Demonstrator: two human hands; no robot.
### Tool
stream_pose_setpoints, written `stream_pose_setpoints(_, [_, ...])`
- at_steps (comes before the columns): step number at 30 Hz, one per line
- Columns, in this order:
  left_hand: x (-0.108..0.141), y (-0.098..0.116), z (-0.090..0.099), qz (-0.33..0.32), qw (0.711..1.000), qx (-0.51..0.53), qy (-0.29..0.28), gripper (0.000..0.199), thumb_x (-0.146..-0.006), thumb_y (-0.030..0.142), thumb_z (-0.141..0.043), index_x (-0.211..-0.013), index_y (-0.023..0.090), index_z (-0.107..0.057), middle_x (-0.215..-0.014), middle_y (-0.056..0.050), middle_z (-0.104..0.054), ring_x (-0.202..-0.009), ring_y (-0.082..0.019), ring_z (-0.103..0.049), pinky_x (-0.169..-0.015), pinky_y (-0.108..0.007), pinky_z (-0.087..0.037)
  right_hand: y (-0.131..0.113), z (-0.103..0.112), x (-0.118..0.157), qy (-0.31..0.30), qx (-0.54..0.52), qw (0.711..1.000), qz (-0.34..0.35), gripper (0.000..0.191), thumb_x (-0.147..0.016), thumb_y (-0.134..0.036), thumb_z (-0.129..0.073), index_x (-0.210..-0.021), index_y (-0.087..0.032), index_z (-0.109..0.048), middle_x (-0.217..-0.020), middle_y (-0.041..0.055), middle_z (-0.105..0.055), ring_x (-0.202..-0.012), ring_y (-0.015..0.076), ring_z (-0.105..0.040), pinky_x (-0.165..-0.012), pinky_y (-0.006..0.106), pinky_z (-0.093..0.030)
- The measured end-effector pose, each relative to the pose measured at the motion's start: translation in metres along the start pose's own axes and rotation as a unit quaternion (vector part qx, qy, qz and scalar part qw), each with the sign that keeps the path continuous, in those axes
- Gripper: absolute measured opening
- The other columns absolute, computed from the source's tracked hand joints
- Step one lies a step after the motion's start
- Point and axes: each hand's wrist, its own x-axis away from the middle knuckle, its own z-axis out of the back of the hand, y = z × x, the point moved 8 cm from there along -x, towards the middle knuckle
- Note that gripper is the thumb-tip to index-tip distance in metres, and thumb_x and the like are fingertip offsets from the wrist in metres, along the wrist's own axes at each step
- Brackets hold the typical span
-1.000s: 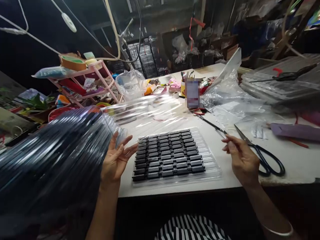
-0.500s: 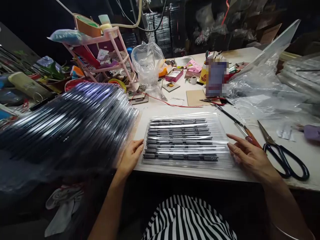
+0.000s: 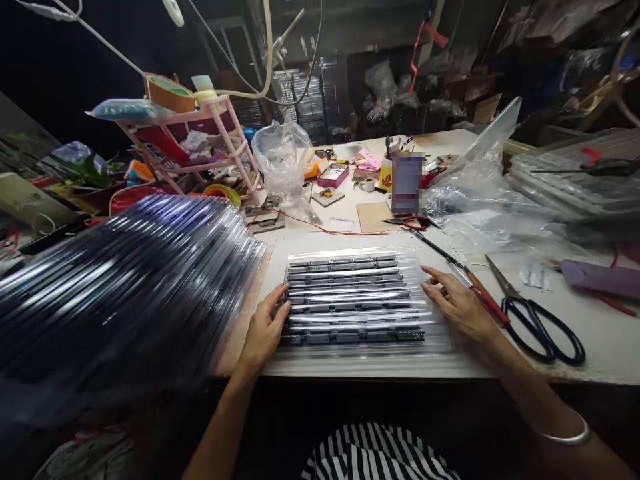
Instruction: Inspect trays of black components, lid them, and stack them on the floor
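Filling the left side: big stack of clear ribbed trays [image 3: 130,287], dark contents showing through. Pink rack [image 3: 234,152] behind it, tape roll [image 3: 170,92] and blue-tinted bag [image 3: 120,110] on top. Left hand [image 3: 264,328] next, right of the stack, fingertips at the left edge of the single tray [image 3: 433,343]; narrow thumb-finger gap, can't tell if it's actually pinching

Tray lies flat on the white bench [image 3: 310,368], between both hands, near the front edge. Rows of black parts [image 3: 350,307] inside, shiny ribbed plastic over them, bare strip at the right end. Behind: clear bag [image 3: 283,160], red wire [image 3: 325,231], tan board [image 3: 371,219], yellow cup [image 3: 386,175] beside an upright pixelated panel [image 3: 407,183]

Right hand [image 3: 457,303] at the tray's right edge, fingers loosely spread, palm down, not closed on anything. Red-handled tool [image 3: 487,301] just beyond it, then big black-handled scissors [image 3: 543,327], blades pointing away. Crumpled clear plastic [image 3: 480,197] behind those, purple item [image 3: 595,277] far right
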Motion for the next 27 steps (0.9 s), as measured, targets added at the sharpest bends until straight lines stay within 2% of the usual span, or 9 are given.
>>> stream_pose_setpoints(4, [0.008,-0.007,0.006,0.004,1.0,-0.02,0.013,0.046,-0.081,0.039,-0.057,-0.121,0.018,-0.061,-0.126,-0.012,-0.06,-0.122,-0.026,-0.05,-0.107,-0.045,-0.032,-0.002,0.003,0.003,0.001,-0.012,1.0,-0.003,0.047,-0.091,-0.048,-0.044,-0.126,-0.018,-0.055,-0.087,0.0064,-0.064,-0.069,0.0188,-0.063,-0.06,0.032,-0.052])
stream_pose_setpoints(7, [0.002,-0.012,0.004,-0.017,0.997,-0.075,0.002,0.046,-0.084,0.04,-0.052,-0.124,0.018,-0.06,-0.129,-0.012,-0.059,-0.123,-0.026,-0.048,-0.108,-0.044,-0.03,0.002,0.001,0.0,-0.02,0.008,1.0,-0.009,0.045,-0.092,-0.045,-0.043,-0.126,-0.018,-0.056,-0.085,0.0059,-0.065,-0.072,0.0201,-0.064,-0.063,0.033,-0.053])
stream_pose_setpoints(10, [-0.006,-0.013,-0.004,-0.032,0.993,-0.113,-0.016,0.046,-0.087,0.04,-0.046,-0.126,0.019,-0.058,-0.132,-0.012,-0.057,-0.126,-0.026,-0.045,-0.108,-0.046,-0.028,0.003,-0.003,-0.004,-0.021,0.053,0.998,0.004,0.043,-0.093,-0.037,-0.04,-0.128,-0.016,-0.055,-0.096,0.0095,-0.064,-0.082,0.0219,-0.065,-0.072,0.036,-0.055])
stream_pose_setpoints(12, [-0.008,-0.012,-0.011,-0.028,0.987,-0.157,-0.022,0.049,-0.088,0.042,-0.045,-0.129,0.019,-0.055,-0.136,-0.014,-0.053,-0.127,-0.03,-0.043,-0.107,-0.052,-0.027,-0.003,-0.008,-0.003,-0.016,0.115,0.993,0.026,0.04,-0.093,-0.028,-0.037,-0.127,-0.018,-0.055,-0.108,0.0127,-0.062,-0.089,0.0242,-0.064,-0.07,0.037,-0.056])
stream_pose_setpoints(15, [-0.004,-0.005,-0.02,-0.034,0.954,-0.298,-0.01,0.053,-0.089,0.044,-0.041,-0.135,0.018,-0.049,-0.141,-0.018,-0.046,-0.126,-0.036,-0.041,-0.101,-0.061,-0.025,-0.023,-0.021,-0.001,-0.04,0.24,0.965,0.093,0.045,-0.088,-0.009,-0.035,-0.126,-0.016,-0.057,-0.126,0.0177,-0.057,-0.099,0.0306,-0.061,-0.069,0.041,-0.055])
stream_pose_setpoints(18, [0.002,0.004,-0.027,-0.065,0.924,-0.376,0.01,0.053,-0.09,0.042,-0.038,-0.134,0.017,-0.049,-0.136,-0.021,-0.051,-0.122,-0.036,-0.045,-0.099,-0.062,-0.026,-0.04,-0.036,-0.003,-0.085,0.307,0.935,0.156,0.049,-0.082,0.003,-0.03,-0.124,-0.001,-0.055,-0.133,0.0284,-0.05,-0.099,0.0352,-0.061,-0.077,0.05,-0.051])
stream_pose_setpoints(20, [0.003,0.006,-0.025,-0.084,0.93,-0.357,0.029,0.051,-0.089,0.043,-0.038,-0.132,0.017,-0.052,-0.13,-0.02,-0.056,-0.12,-0.035,-0.048,-0.099,-0.059,-0.03,-0.044,-0.04,-0.007,-0.103,0.306,0.931,0.17,0.049,-0.08,0.004,-0.03,-0.123,0.006,-0.053,-0.135,0.0328,-0.046,-0.101,0.0352,-0.061,-0.081,0.05,-0.05])
stream_pose_setpoints(23, [0.005,-0.001,-0.012,-0.111,0.95,-0.29,0.034,0.05,-0.088,0.043,-0.04,-0.13,0.02,-0.054,-0.128,-0.016,-0.059,-0.12,-0.032,-0.051,-0.102,-0.054,-0.034,-0.039,-0.038,-0.004,-0.107,0.286,0.935,0.182,0.054,-0.073,0.005,-0.035,-0.124,0.004,-0.053,-0.137,0.0289,-0.046,-0.11,0.0311,-0.06,-0.086,0.044,-0.051])
stream_pose_setpoints(27, [0.02,-0.016,0.009,-0.163,0.947,-0.264,-0.08,0.048,-0.085,0.032,-0.043,-0.132,0.03,-0.053,-0.132,-0.005,-0.059,-0.122,-0.027,-0.052,-0.104,-0.046,-0.038,-0.027,-0.014,0.029,-0.105,0.207,0.95,0.207,0.068,-0.065,0.006,-0.036,-0.13,-0.007,-0.052,-0.138,0.0187,-0.05,-0.119,0.0244,-0.056,-0.092,0.039,-0.051])
